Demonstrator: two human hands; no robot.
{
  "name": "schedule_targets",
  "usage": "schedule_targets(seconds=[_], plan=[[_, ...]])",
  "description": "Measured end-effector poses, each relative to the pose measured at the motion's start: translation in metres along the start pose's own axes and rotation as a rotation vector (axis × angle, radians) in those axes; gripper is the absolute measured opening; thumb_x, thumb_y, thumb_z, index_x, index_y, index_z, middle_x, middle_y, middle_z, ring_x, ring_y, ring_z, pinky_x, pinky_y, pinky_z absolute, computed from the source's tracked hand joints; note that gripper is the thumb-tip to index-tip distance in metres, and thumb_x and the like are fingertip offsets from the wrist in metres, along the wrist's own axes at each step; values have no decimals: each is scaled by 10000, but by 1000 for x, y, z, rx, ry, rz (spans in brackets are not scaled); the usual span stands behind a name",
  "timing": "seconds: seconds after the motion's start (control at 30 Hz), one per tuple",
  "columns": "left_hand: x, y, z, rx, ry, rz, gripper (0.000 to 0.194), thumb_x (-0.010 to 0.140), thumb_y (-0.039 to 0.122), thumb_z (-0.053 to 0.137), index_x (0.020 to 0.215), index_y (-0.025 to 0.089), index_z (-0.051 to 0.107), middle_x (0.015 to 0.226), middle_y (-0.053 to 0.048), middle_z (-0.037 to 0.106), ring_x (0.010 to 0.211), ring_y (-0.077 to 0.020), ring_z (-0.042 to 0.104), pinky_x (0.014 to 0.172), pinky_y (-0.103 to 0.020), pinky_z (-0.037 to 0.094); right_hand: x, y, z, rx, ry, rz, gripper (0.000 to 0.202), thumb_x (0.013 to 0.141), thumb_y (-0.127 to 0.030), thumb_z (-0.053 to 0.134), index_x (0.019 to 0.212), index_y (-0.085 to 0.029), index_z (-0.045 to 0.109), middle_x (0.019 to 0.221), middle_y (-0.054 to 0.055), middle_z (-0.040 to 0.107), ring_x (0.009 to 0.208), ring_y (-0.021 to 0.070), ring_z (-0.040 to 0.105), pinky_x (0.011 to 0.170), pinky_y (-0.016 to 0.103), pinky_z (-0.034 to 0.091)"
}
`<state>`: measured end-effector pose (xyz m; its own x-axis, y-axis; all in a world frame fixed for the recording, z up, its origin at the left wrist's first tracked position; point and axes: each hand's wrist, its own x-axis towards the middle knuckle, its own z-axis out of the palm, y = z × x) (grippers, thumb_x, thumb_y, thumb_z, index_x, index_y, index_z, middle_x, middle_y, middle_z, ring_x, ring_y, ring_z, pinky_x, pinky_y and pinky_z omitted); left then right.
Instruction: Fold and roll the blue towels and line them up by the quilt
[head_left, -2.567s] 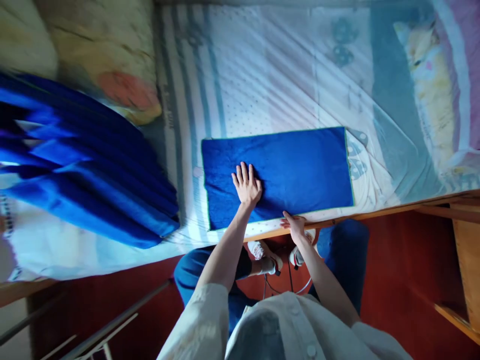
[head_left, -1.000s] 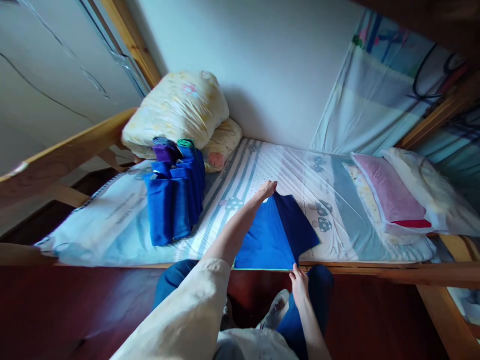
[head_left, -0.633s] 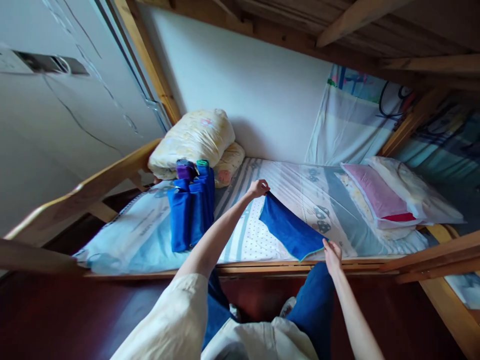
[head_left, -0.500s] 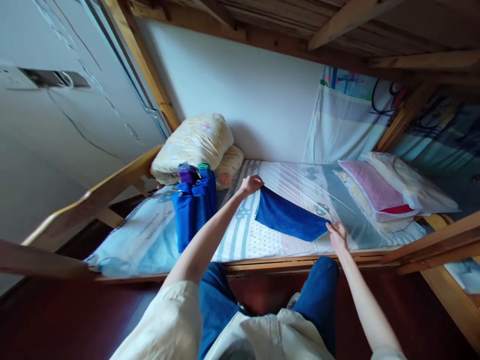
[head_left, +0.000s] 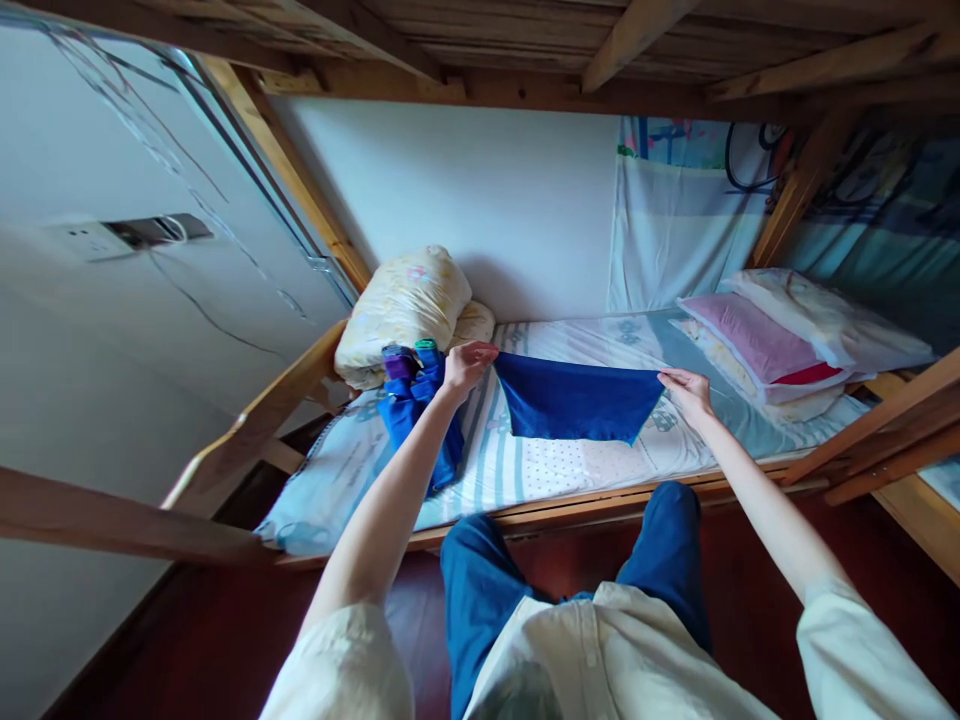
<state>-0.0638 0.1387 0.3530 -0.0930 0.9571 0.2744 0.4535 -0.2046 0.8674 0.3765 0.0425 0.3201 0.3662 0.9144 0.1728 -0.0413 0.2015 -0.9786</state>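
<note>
A blue cloth (head_left: 577,400) hangs stretched between my two hands over the middle of the bed. My left hand (head_left: 471,366) pinches its upper left corner. Its upper right corner is between the fingers of my right hand (head_left: 685,390). Left of the cloth, partly behind my left forearm, several blue items (head_left: 448,450) lie side by side on the mattress. A purple roll (head_left: 400,363) and a green-edged roll (head_left: 426,350) show at their far end.
The patterned mattress (head_left: 585,335) lies in a wooden bunk bed, with slats overhead. A cream bedding bundle (head_left: 405,300) is at the back left. Pink bedding (head_left: 757,335) and a plastic-wrapped bundle (head_left: 825,315) lie at the right. A wooden rail (head_left: 135,520) crosses the left.
The cloth, slanted down to the right before, is now pulled wide with its top edge almost level. My right hand has risen relative to the left. The camera view has shifted.
</note>
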Motion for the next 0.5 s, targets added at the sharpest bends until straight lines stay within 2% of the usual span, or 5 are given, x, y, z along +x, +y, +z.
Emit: schedule_targets(seconds=[0.2, 0.33, 0.5], plan=[[-24, -2, -6, -221, 68, -2, 599, 560, 574, 833, 957, 125, 828, 847, -106, 785, 818, -244, 713, 694, -308, 552, -11, -7, -9, -13, -23, 5, 517, 464, -443, 1016, 848, -167, 806, 822, 66, 796, 775, 182, 726, 753, 303, 561], [-52, -6, -12, -271, 37, -33, 643, 470, 644, 884, 881, 151, 832, 856, -112, 792, 878, -291, 724, 758, -367, 576, -26, -7, -20, -42, -54, 69, 559, 416, -437, 1036, 845, -162, 808, 805, 70, 792, 747, 182, 721, 701, 291, 557], [-90, -14, -25, -254, -47, -185, 660, 413, 669, 931, 864, 197, 836, 870, -103, 806, 873, -299, 730, 792, -394, 584, -44, 0, -39, -62, -88, 154, 545, 397, -416, 1040, 825, -155, 825, 803, 98, 798, 738, 188, 728, 672, 284, 562]])
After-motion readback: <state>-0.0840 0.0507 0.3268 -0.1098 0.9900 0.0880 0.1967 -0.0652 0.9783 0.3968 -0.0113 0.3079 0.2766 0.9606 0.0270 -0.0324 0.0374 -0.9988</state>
